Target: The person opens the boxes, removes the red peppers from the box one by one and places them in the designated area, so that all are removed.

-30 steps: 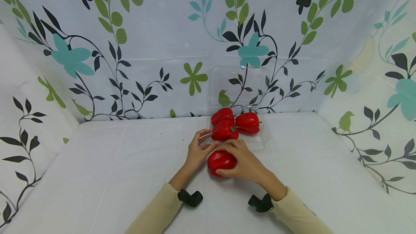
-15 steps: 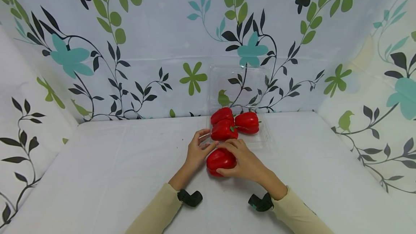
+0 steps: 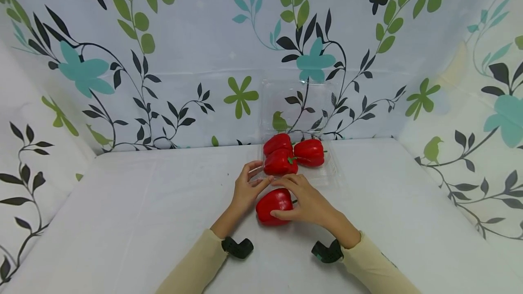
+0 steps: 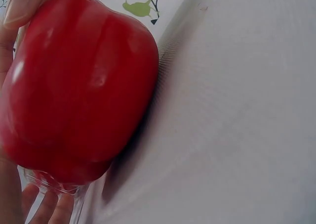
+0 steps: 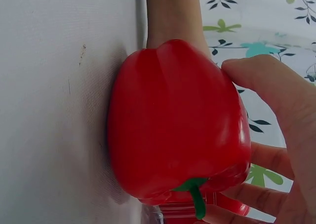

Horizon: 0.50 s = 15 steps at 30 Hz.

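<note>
A red bell pepper [image 3: 273,208] with a green stem [image 5: 197,197] rests on the white table between my hands. My right hand [image 3: 312,201] arches over its far right side. The thumb tip lies at the pepper's edge, and a gap shows between palm and pepper. My left hand [image 3: 246,189] stands at the pepper's upper left, fingers spread and thumb reaching toward the right fingertips. In the left wrist view the pepper hides much of both hands. Behind the hands, more red peppers, such as a front one [image 3: 281,162], sit in a clear plastic clamshell box [image 3: 332,171].
The box's raised clear lid [image 3: 300,103] leans toward the leaf-patterned cloth [image 3: 184,58] at the back. White cloth covers the table [image 3: 163,217]. Dark wrist devices, one on the left [image 3: 238,247] and one on the right [image 3: 327,252], sit at the sleeves.
The single pepper has turned, so its stem now shows on the right. It has shifted slightly left and nearer, opening a gap from the right palm. Both hands stay nearly in place.
</note>
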{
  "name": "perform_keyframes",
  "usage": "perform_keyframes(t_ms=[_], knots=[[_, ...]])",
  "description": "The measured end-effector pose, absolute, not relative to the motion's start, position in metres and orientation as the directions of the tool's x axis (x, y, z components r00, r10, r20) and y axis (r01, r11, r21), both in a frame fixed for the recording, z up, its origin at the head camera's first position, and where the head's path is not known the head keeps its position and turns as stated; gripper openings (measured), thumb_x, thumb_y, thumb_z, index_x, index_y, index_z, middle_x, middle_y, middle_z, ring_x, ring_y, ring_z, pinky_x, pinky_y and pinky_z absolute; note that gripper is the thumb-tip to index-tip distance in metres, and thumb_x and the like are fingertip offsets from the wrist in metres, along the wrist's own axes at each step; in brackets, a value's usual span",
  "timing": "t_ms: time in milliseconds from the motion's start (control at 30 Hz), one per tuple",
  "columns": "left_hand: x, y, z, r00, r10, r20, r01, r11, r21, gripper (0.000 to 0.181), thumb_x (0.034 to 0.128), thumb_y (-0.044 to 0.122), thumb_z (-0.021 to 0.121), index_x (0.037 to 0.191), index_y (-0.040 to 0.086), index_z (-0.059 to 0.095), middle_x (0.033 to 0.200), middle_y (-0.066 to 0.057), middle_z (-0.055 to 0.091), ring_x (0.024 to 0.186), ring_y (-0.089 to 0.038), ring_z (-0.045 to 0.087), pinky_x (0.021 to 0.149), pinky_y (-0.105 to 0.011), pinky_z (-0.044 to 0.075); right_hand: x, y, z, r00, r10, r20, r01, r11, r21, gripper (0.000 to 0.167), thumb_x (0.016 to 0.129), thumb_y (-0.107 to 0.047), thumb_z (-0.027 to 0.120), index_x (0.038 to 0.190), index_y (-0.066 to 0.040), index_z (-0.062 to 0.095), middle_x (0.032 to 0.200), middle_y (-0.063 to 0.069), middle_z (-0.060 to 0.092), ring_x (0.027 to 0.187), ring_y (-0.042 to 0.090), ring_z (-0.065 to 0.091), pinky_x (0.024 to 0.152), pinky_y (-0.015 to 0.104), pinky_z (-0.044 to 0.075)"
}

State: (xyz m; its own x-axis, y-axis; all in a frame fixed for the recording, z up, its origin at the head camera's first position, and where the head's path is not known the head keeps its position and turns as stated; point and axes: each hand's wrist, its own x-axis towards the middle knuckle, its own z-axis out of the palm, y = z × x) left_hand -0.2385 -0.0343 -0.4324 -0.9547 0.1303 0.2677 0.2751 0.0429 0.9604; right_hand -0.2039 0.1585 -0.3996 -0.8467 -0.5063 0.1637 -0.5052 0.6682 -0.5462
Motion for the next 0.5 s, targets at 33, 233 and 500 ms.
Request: perform_keyframes(t_ms=[33,233,500], knots=[[-0.2386,-0.0344,-0.4323,-0.955,0.130,0.267,0.275,0.042,0.961,0.056,0.0869,0.003,0.071,0.134,-0.007,0.043,0.139,-0.027,0.046,0.129,-0.044,0.047,0.100,-0.053,0.045,-0.2039,0.1583,-0.3995,-0.845,-0.508,0.163,-0.507,0.668,-0.545,0.072,0.073,-0.036,0.083,0.136,-0.019,0.055,0.137,0.009,0.050,0.128,0.028,0.043,0.084,0.046,0.057],[-0.2389,-0.0348,-0.4328,-0.955,0.133,0.263,0.271,0.046,0.961,0.056,0.0869,0.004,0.072,0.134,-0.007,0.043,0.139,-0.027,0.046,0.129,-0.044,0.047,0.100,-0.053,0.045,-0.2047,0.1582,-0.4003,-0.840,-0.514,0.175,-0.519,0.665,-0.537,0.070,0.074,-0.038,0.082,0.135,-0.018,0.056,0.136,0.010,0.051,0.127,0.029,0.044,0.083,0.047,0.057],[-0.2394,-0.0351,-0.4337,-0.953,0.136,0.272,0.280,0.042,0.959,0.056,0.0873,0.004,0.072,0.134,-0.007,0.043,0.139,-0.028,0.046,0.130,-0.044,0.047,0.101,-0.053,0.045,-0.2057,0.1594,-0.3996,-0.834,-0.510,0.208,-0.533,0.653,-0.537,0.068,0.076,-0.039,0.080,0.135,-0.018,0.056,0.136,0.009,0.052,0.127,0.029,0.044,0.087,0.050,0.055]])
